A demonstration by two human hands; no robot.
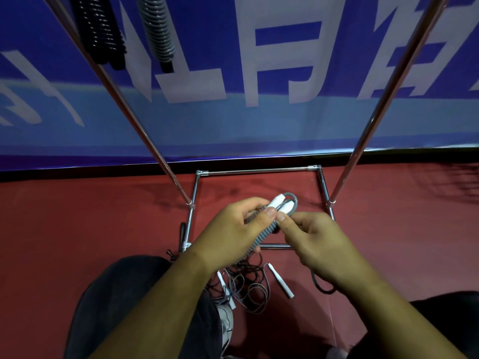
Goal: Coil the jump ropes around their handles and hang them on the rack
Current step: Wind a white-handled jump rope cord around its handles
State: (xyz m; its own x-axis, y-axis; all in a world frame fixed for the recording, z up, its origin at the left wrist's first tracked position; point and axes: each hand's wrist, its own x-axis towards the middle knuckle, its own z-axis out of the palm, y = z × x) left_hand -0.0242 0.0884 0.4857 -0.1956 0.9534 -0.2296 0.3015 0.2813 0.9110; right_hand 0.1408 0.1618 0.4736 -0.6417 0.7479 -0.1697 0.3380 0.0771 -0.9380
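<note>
While your left hand [232, 230] curls round the grey coiled jump rope [263, 235] over the rack base [256, 171], your right hand [320, 243] pinches it beside its 2 white handles [278, 203]. Loose ropes [248, 286] lie tangled near; 2 coils [156, 29] hang far left.

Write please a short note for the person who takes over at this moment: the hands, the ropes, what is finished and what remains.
Left hand grips the coiled grey rope around its middle. Right hand pinches it just below the white handles.
Done: a black rope and a second grey rope hang coiled on the rack.
Left: this coil looks nearly wound, so finish and hang it. Then coil the tangled ropes lying on the floor under the hands.
</note>
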